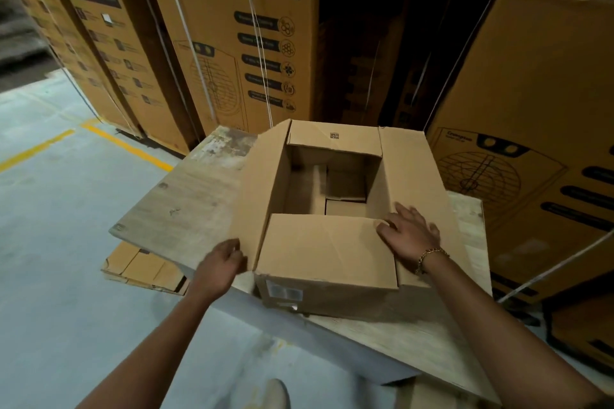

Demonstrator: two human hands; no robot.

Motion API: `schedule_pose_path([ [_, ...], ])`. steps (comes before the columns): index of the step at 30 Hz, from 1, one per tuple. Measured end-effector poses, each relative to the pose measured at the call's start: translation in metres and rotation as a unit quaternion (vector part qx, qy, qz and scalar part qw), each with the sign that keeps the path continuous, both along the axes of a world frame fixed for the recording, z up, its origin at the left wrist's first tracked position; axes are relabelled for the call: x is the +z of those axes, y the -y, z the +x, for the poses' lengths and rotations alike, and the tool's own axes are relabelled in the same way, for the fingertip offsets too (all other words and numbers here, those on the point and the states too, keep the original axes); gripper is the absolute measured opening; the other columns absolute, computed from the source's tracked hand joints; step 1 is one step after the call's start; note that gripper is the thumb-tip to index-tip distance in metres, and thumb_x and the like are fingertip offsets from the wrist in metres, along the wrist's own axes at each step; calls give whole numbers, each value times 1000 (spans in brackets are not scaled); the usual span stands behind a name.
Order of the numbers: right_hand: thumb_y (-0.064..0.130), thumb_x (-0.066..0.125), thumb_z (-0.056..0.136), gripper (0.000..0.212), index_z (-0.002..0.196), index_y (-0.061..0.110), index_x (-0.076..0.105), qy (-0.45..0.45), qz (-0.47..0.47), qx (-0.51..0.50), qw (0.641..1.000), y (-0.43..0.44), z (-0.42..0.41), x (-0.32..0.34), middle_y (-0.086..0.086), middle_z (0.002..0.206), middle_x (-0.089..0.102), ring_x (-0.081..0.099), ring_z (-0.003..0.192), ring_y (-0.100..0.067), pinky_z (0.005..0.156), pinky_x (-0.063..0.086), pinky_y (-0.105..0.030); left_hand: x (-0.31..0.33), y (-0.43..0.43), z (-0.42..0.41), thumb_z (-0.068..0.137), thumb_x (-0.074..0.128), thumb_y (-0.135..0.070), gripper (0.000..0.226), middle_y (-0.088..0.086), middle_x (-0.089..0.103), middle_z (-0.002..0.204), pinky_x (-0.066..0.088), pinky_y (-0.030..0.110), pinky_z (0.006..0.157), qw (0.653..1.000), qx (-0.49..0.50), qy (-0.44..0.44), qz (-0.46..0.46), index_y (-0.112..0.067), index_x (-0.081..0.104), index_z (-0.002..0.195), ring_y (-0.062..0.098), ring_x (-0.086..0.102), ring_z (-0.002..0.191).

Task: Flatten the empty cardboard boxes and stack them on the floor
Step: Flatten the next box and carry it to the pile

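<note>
An empty brown cardboard box stands upright on a worn wooden table, its top flaps spread open and its inside bare. My left hand grips the near lower edge of the left flap. My right hand, with a gold bracelet at the wrist, rests with spread fingers on the right flap beside the corner of the near flap. Flattened cardboard lies on the floor under the table's left edge.
Tall strapped Crompton appliance cartons wall in the back, and more cartons stand to the right. Grey concrete floor with yellow lines spreads to the left. My shoe shows at the bottom.
</note>
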State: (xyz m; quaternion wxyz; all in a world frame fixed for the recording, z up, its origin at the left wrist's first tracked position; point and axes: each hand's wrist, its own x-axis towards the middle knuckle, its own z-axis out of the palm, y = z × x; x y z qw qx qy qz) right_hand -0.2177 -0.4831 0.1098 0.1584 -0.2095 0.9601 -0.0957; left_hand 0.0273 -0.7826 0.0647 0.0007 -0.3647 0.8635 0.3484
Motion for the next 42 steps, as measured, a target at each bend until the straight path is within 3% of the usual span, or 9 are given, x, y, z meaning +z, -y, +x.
schedule_pose_path([
  [4, 71, 36, 88, 64, 97, 18, 71, 56, -167, -139, 975, 22, -20, 19, -7, 116, 68, 60, 107, -28, 91, 45, -40, -15, 2, -15, 92, 29, -68, 61, 4, 70, 112, 49, 40, 85, 998, 15, -2, 54, -23, 59, 120, 23, 65, 96],
  [8, 41, 64, 90, 35, 73, 11, 68, 158, -199, -161, 954, 20, -42, 48, -10, 82, 71, 58, 67, -20, 62, 41, -28, -16, 24, -25, 88, 29, -84, 64, -4, 59, 102, 44, 36, 74, 999, 3, 20, -33, -27, 56, 100, 19, 61, 87],
  [11, 57, 78, 71, 42, 78, 17, 67, 247, -157, -82, 953, 8, -46, 60, -3, 85, 68, 57, 78, -15, 70, 43, -29, -10, 37, -34, 83, 33, -85, 65, -1, 54, 104, 44, 36, 75, 998, -19, 28, -45, -25, 52, 101, 18, 56, 88],
  [15, 74, 83, 35, 94, 117, 35, 60, 316, -134, -4, 939, -12, -39, 69, 7, 131, 54, 48, 122, -11, 103, 40, -32, -3, 45, -42, 63, 38, -92, 93, 4, 54, 119, 46, 38, 83, 994, -76, 71, 38, -20, 52, 121, 21, 55, 101],
  [19, 32, 78, 82, 74, 143, 23, 39, 330, -78, 44, 940, -21, -10, 61, 6, 151, 33, 30, 144, -16, 108, 33, -24, 4, 51, -34, 50, 49, -101, 116, 10, 50, 142, 48, 52, 102, 984, -132, 78, 96, -23, 48, 136, 31, 54, 122],
  [23, 67, 82, 58, 134, 159, 24, 4, 240, 17, 32, 970, -37, 33, 43, -2, 165, -10, -7, 152, -23, 122, 12, -40, 33, 35, -22, 42, 46, -104, 150, 4, -6, 170, 18, 57, 120, 965, -222, 121, -73, -23, 8, 162, 28, 1, 156],
  [27, 82, 75, 25, 167, 155, 32, -17, 187, 48, -1, 981, -39, 72, 16, -3, 160, -30, -25, 147, -31, 122, 6, -47, 32, 18, -16, 41, 66, -97, 163, -1, -28, 164, 10, 53, 123, 942, -282, 178, -35, -24, -20, 158, 24, -15, 155],
  [35, 54, 94, 45, 162, 152, 32, -25, 148, -90, -41, 984, -28, 79, -16, -4, 166, -6, 15, 151, -27, 117, 31, -40, 17, -7, -27, 42, 86, -76, 170, 16, -2, 169, 40, 48, 114, 952, -261, 135, -86, -26, -31, 153, 37, 30, 149],
  [42, 47, 96, 46, 159, 152, 38, -23, 140, -144, -65, 978, -24, 79, -24, -4, 161, 26, 42, 138, -28, 106, 44, -39, -11, 4, -29, 38, 90, -66, 159, 4, 41, 156, 50, 46, 104, 975, -212, 47, 39, -37, -11, 157, 27, 54, 130],
])
